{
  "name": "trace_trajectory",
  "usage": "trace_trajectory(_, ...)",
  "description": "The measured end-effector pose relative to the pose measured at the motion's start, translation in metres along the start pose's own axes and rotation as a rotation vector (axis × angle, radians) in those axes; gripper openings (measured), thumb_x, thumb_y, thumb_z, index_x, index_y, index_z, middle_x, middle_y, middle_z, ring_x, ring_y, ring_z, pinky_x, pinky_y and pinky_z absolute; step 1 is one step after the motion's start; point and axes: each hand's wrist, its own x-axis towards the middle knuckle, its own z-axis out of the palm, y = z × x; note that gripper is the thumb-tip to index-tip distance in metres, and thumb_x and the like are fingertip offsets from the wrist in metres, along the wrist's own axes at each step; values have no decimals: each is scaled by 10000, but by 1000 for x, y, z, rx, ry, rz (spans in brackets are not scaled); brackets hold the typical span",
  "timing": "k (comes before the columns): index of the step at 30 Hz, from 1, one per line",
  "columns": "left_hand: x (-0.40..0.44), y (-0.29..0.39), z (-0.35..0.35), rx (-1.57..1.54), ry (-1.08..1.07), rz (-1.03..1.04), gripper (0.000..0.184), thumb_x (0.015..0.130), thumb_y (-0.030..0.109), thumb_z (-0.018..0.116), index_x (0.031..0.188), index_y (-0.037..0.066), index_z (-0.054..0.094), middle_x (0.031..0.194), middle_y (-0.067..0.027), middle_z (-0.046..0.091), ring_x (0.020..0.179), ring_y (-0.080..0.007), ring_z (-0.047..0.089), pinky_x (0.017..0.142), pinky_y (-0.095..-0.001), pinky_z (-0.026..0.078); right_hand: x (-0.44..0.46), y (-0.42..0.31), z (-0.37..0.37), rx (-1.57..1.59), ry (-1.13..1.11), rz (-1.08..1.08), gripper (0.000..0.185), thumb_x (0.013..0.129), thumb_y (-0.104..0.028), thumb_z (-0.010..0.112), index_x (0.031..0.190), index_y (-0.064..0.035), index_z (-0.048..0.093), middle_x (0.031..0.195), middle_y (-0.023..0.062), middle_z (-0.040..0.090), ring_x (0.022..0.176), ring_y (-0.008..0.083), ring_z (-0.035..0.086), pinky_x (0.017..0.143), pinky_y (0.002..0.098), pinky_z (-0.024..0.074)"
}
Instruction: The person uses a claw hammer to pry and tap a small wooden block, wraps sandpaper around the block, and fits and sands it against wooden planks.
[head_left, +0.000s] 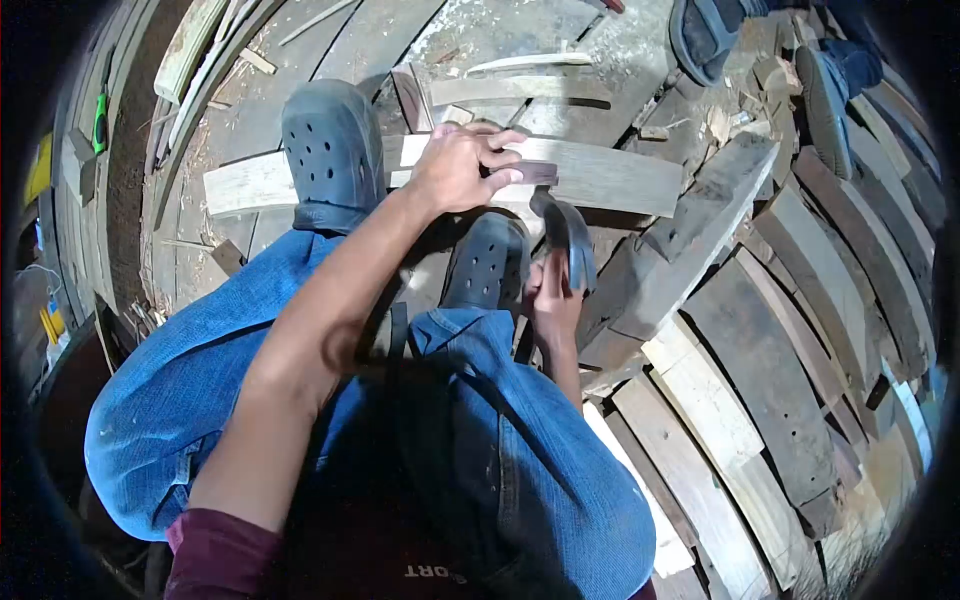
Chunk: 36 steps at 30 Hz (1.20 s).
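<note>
My left hand (pixel 462 168) is closed around a small dark wooden block (pixel 536 174), pressing it on a long, curved pale plank (pixel 620 178). The plank lies crosswise on the floor, under the front of my left shoe (pixel 330 150). In my right hand (pixel 553 290) is a hammer (pixel 568 238), its dark metal head raised close to the block's right end. Much of the hammer's handle is hidden by the hand and head. My right shoe (pixel 487 262) sits just below the plank, between the two hands.
A thick squared timber (pixel 690 230) lies slanted to the right. Beyond it are rows of stacked curved planks (pixel 760 375). Another curved piece (pixel 520 90) rests ahead, among wood shavings. Sandals (pixel 705 45) are at the upper right, and long strips (pixel 190 50) lie at the upper left.
</note>
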Motion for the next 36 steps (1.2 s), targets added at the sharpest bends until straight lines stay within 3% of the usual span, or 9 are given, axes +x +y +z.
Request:
trace_trajectory(2,-2,0,0,-5,13,-5,251,824,371,641,973,188,729,1280,85,579,1190,-207,522,995,-467,339,-6,2,-1,12,1,11,382,976,-396,482,744,-94,455,608,-28,416,503,75,393,456,244,308)
trace_trajectory(4,-1,-1,2,-26,21,-6,248,830,373,633,959,186,733,1265,93,589,1180,-200,529,992,-459,344,8,1,2,54,11,69,144,937,-167,580,987,-34,559,757,5,548,601,60,484,497,216,375)
trace_trajectory(13,-1,1,-1,8,-28,-36,281,835,384,629,1014,188,721,1286,82,573,1201,-196,505,1004,-445,317,-10,-10,-9,-206,58,35,167,971,-146,471,1033,-18,557,768,13,543,660,103,517,601,254,432)
trace_trajectory(17,-1,1,-1,-10,-23,-27,278,839,383,624,1013,189,721,1296,82,566,1206,-192,500,1022,-447,306,14,47,-38,-986,-10,-675,150,909,-89,506,1005,-17,596,852,78,611,723,169,583,646,279,464)
trace_trajectory(21,1,3,-1,-24,-38,-34,255,831,376,635,986,195,727,1298,83,567,1209,-192,499,1026,-447,306,28,23,-5,-784,63,-846,49,847,-52,600,843,-8,620,675,57,606,541,153,570,480,280,420)
trace_trajectory(22,3,3,-2,-25,-33,-31,251,830,375,636,983,197,727,1297,83,568,1210,-193,498,1024,-447,308,38,21,-2,-986,85,-1159,61,859,-57,605,817,-13,607,618,34,573,508,131,540,465,274,406)
trace_trajectory(26,-1,4,-2,5,-9,-40,225,828,364,638,966,213,732,1289,89,573,1204,-194,502,1008,-453,319,24,24,2,-572,84,-578,168,881,-112,592,739,-28,559,577,18,503,480,165,509,466,304,398)
trace_trajectory(29,-1,-1,3,-27,0,-32,246,836,370,625,985,205,730,1291,88,571,1201,-192,504,1006,-451,319,35,37,-4,-753,99,-931,148,858,-112,588,749,-15,561,584,96,521,489,211,533,467,349,396)
trace_trajectory(36,-2,1,-1,-21,0,-30,258,826,350,634,990,175,730,1292,97,571,1191,-197,515,999,-445,325,32,38,-4,-580,89,-702,64,815,-45,589,760,-12,588,585,117,523,485,279,523,455,362,391)
